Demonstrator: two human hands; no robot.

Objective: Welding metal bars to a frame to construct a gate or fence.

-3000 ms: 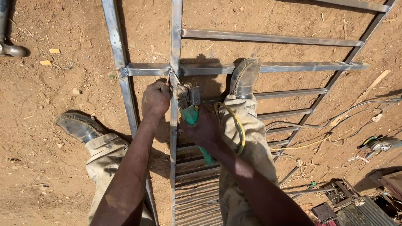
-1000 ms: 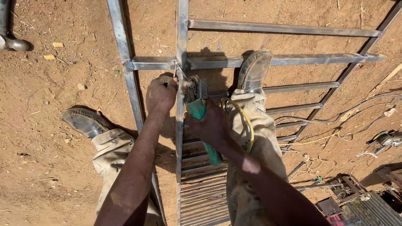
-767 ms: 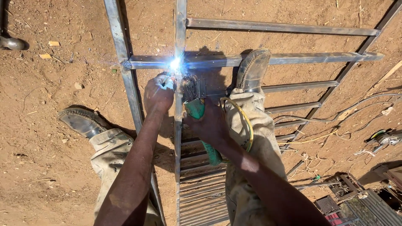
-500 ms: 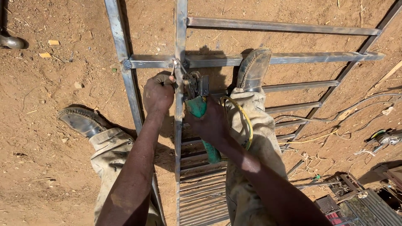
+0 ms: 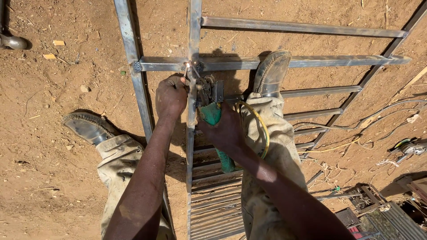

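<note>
Since the earlier bright arc, only a faint spark shows at the joint of the metal frame (image 5: pixel 275 62), lying on dirt ground (image 5: pixel 53 178). Right hand (image 5: pixel 224 131) grips the green-handled electrode holder (image 5: pixel 212 106); left hand (image 5: pixel 171 95) is closed, steadying the rod tip. Cables (image 5: pixel 356 129) clutter the right side.

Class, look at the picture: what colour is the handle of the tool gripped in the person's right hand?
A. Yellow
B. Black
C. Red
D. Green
D: the right hand wraps a green-handled tool beside the upright bar of the metal frame, while the left hand steadies near the joint.
</note>
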